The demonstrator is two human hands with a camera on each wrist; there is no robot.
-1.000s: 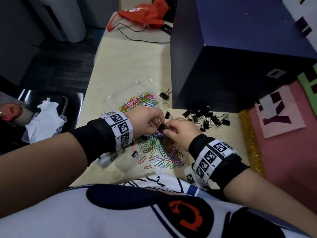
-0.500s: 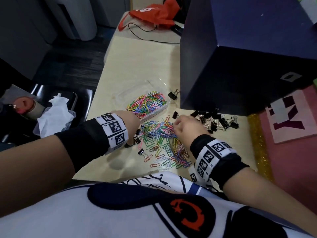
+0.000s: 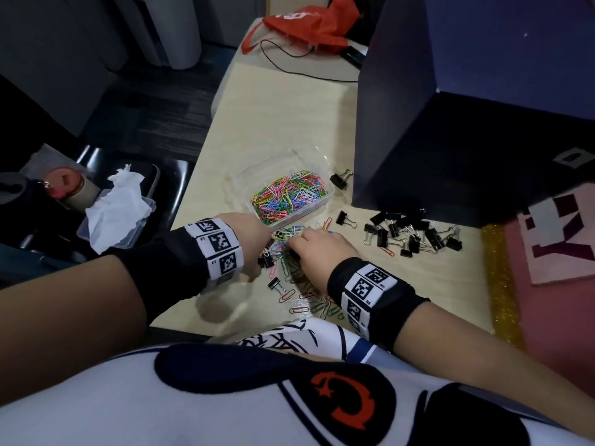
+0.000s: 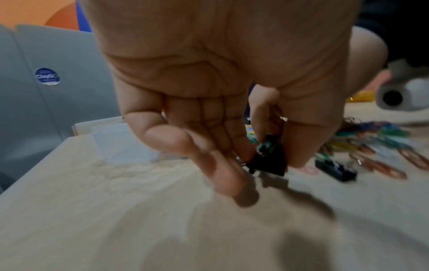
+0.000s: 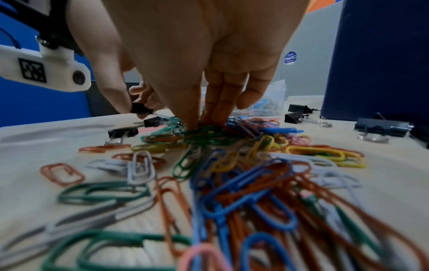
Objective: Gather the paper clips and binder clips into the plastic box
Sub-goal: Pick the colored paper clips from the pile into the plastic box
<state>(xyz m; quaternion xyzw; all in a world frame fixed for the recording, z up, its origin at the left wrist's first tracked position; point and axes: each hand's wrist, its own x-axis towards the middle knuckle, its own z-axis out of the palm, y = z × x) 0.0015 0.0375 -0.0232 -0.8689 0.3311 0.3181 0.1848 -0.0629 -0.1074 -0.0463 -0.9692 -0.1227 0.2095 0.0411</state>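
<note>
The clear plastic box (image 3: 291, 201) sits on the pale wooden table (image 3: 283, 117), already part-filled with coloured paper clips, just beyond the loose heap of coloured paper clips (image 5: 232, 165). A second ago both hands worked one small black binder clip (image 4: 269, 161) together above that heap; now they have parted. The left hand (image 3: 249, 243) pinches the clip alone, low by the heap's left edge (not yet over the box). The right hand (image 3: 322, 252) has dropped its fingertips (image 5: 204, 117) into the heap, pinching green clips. The pile of black binder clips (image 3: 412, 233) beside the dark blue box (image 3: 467, 140) remains untouched, so much gathering likely remains.
</note>
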